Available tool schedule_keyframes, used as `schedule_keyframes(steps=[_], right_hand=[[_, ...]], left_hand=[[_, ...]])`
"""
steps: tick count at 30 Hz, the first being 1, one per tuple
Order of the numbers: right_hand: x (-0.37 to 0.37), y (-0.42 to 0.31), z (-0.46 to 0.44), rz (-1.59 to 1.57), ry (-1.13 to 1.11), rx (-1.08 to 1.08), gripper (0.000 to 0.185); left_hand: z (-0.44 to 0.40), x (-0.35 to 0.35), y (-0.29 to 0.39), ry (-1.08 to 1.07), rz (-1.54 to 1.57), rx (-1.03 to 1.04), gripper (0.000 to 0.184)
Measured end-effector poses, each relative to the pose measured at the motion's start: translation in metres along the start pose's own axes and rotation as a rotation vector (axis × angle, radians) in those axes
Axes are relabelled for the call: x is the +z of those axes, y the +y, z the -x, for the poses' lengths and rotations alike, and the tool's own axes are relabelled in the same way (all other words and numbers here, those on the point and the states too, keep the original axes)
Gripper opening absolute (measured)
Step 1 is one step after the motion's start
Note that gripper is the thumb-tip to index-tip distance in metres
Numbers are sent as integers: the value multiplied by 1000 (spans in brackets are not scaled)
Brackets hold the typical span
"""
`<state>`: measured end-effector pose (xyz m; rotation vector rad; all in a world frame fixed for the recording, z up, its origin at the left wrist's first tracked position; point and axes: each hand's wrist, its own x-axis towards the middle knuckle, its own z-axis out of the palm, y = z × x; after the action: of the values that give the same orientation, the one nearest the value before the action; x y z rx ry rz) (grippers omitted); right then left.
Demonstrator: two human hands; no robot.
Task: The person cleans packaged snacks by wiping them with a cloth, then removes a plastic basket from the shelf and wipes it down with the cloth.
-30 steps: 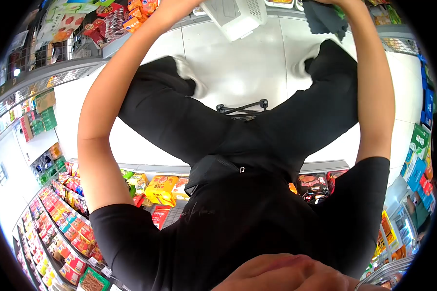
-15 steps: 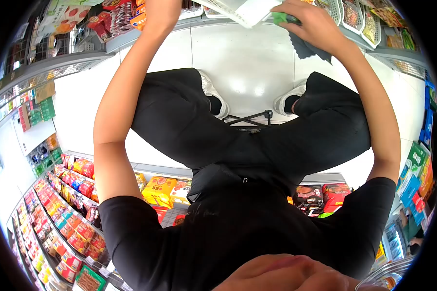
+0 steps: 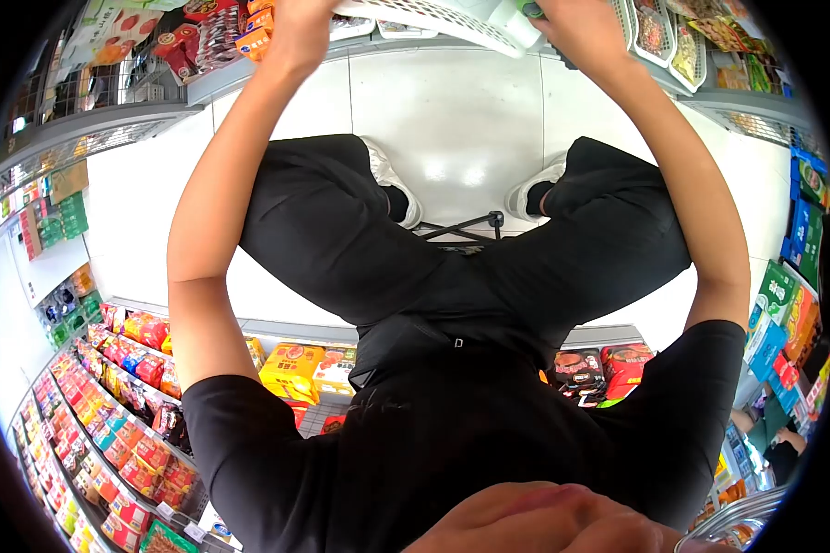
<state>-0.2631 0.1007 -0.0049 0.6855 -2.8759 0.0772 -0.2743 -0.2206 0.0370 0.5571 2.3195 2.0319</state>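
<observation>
A white perforated plastic basket point(image 3: 433, 17) is held at the top edge of the view, above the shelf front. My left hand point(image 3: 300, 32) is closed at its left end; the fingertips are cut off by the frame. My right hand point(image 3: 586, 32) is at the basket's right end, with its fingers bent. A small green item point(image 3: 531, 8) shows at those fingers, its kind unclear. Under the same hand only a bit of dark grey cloth point(image 3: 565, 61) is visible. The basket's inside is mostly out of view.
White baskets of packaged snacks point(image 3: 650, 32) stand on the shelf ahead, and orange packets point(image 3: 256, 32) lie left. Behind me are shelves of bagged food point(image 3: 138, 452) and yellow packs point(image 3: 290, 369). A black folding stand point(image 3: 466, 228) is between my feet. Another person point(image 3: 784, 442) is partly visible at right.
The basket has tilted and turned, showing its perforated side. My right hand has moved up and inward. The grey cloth that hung below it is now mostly hidden.
</observation>
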Motion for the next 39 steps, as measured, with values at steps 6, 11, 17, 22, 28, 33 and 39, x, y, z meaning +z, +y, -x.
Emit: schedule_keyframes(steps=[6, 11, 17, 22, 28, 33, 39], right_hand=[[21, -8, -1, -46, -23, 24, 30], [30, -21, 2, -223, -38, -52, 20], [44, -15, 2, -310, -4, -122, 23], [46, -9, 6, -406, -262, -192, 35], [26, 2, 10, -450, -544, -262, 44], [13, 10, 24, -462, -1020, -165, 55], [21, 16, 23, -543, -359, 0, 34]], left_hand=[[7, 30, 6, 32, -119, 345, 75], [8, 36, 23, 38, -280, 465, 72], [5, 42, 26, 33, -319, 426, 66], [8, 48, 23, 43, -423, 441, 63], [3, 43, 3, -6, -429, 479, 63], [-2, 45, 19, 30, -285, 417, 63], [-3, 36, 23, 85, -407, 358, 62]])
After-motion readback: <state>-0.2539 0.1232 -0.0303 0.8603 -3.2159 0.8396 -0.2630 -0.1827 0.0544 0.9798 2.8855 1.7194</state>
